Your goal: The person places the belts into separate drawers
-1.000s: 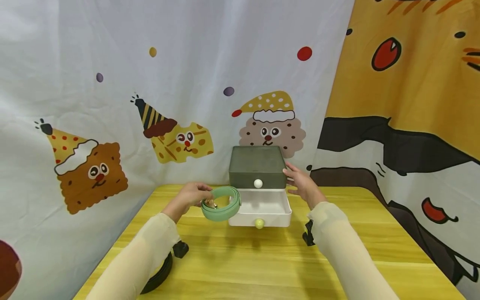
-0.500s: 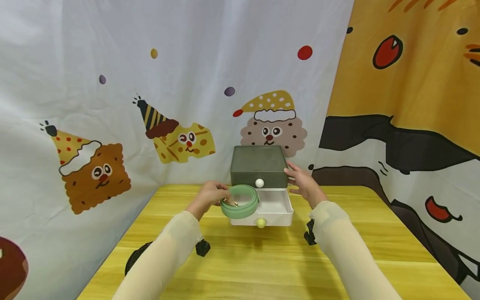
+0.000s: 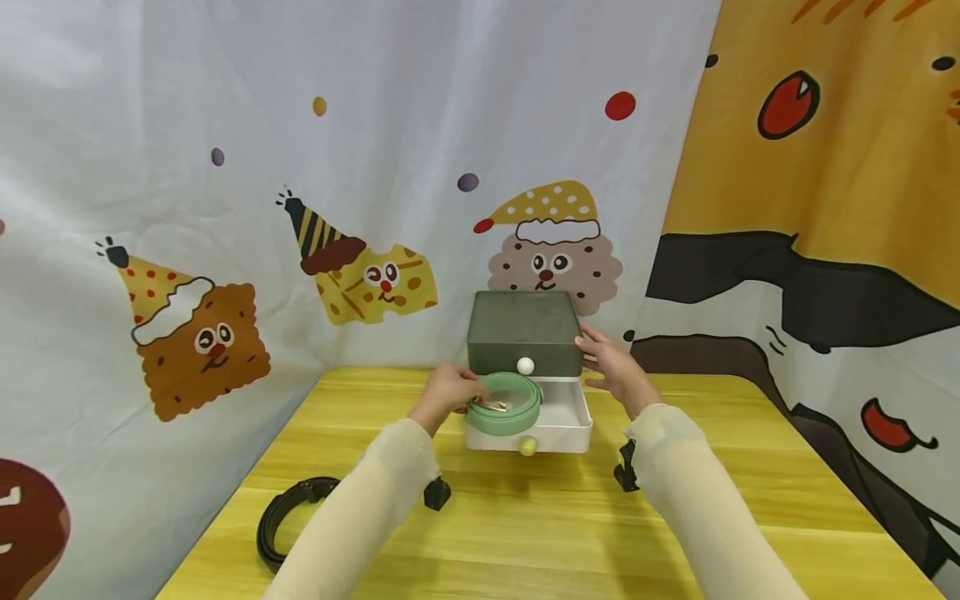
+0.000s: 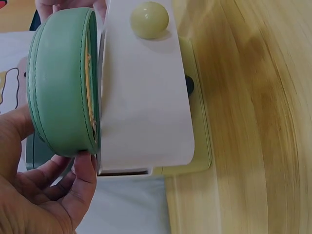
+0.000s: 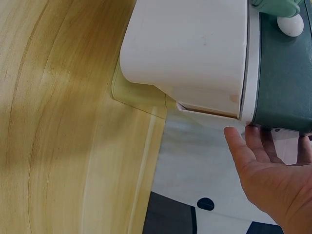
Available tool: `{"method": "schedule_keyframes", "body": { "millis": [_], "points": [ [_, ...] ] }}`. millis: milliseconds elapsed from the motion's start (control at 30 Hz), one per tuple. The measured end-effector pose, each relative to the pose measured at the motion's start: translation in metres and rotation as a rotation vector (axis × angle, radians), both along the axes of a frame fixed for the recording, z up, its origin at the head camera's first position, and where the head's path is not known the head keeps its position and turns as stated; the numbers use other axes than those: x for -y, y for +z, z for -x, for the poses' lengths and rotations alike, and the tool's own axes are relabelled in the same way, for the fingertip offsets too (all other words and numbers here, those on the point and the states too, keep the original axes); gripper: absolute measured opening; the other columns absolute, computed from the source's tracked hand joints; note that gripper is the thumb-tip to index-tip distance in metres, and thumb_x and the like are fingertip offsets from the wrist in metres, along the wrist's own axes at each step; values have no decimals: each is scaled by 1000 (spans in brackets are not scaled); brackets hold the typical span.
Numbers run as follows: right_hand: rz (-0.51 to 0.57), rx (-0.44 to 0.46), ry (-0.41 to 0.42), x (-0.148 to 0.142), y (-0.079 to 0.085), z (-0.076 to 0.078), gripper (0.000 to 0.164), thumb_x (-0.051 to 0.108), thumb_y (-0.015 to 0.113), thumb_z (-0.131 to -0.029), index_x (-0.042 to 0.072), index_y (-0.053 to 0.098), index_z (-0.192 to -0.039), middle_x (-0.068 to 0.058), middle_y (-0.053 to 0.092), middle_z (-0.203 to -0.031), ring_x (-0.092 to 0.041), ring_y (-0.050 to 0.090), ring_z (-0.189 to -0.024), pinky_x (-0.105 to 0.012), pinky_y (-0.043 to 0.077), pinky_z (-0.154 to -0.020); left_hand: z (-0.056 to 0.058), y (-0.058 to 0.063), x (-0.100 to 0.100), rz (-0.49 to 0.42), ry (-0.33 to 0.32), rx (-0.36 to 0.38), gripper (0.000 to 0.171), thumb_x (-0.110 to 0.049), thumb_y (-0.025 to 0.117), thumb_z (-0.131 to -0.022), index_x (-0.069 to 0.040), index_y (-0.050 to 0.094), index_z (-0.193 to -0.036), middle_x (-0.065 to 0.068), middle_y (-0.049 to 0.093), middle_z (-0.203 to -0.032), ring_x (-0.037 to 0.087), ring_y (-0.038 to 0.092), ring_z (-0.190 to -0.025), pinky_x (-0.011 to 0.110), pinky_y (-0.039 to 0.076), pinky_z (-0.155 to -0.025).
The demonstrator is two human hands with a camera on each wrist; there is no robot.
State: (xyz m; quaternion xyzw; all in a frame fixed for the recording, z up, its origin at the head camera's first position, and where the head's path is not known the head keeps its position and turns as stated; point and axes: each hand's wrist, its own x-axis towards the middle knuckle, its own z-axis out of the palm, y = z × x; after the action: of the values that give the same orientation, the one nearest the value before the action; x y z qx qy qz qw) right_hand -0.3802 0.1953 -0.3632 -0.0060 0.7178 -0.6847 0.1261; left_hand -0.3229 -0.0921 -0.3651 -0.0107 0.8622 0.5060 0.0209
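Note:
My left hand pinches a coiled light green belt by its left side, fingers and thumb on the strap's edge. Gold-coloured metal shows inside the coil. The belt hangs over the left part of a pulled-out white drawer, which has a yellow knob. Above that drawer is the dark green upper part of a small chest, with a white knob. Fingers extended, my right hand rests its fingertips on the chest's right side. In the right wrist view its palm faces the chest.
A coiled black belt lies on the wooden table at the left, partly behind the left sleeve. Behind the chest hangs a white curtain with cartoon prints. A yellowish base shows under the white drawer.
My left hand has carried the green belt rightward, from beside the drawer to over its left part. More of the black belt shows. The right hand stays against the chest's side.

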Motion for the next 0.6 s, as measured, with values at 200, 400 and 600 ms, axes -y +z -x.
{"method": "schedule_keyframes", "body": {
  "millis": [200, 400, 600],
  "points": [
    [-2, 4, -3, -1, 0, 1, 65, 35, 45, -107, 32, 9, -160, -9, 5, -166, -38, 14, -149, -62, 18, -114, 1, -1, -7, 31, -8, -8, 27, -8, 77, -74, -12, 56, -59, 2, 58, -63, 16, 54, -57, 35, 55, -55],
    [0, 3, 7, -1, 0, 0, 65, 34, 44, -107, 32, 7, -160, -10, 4, -166, -39, 13, -149, -62, 17, -114, 3, -1, -12, 54, -4, -29, 35, -8, 79, -73, -14, 50, -54, -1, 52, -57, 16, 52, -54, 36, 56, -56],
    [-3, 1, 4, -1, 1, 0, 65, 33, 45, -107, 32, 8, -160, -10, 6, -166, -38, 14, -148, -62, 18, -114, 5, -2, -17, 102, 22, -39, 21, -8, 82, -70, -8, 63, -61, 2, 60, -66, 17, 58, -57, 34, 57, -55]
  ]
}}
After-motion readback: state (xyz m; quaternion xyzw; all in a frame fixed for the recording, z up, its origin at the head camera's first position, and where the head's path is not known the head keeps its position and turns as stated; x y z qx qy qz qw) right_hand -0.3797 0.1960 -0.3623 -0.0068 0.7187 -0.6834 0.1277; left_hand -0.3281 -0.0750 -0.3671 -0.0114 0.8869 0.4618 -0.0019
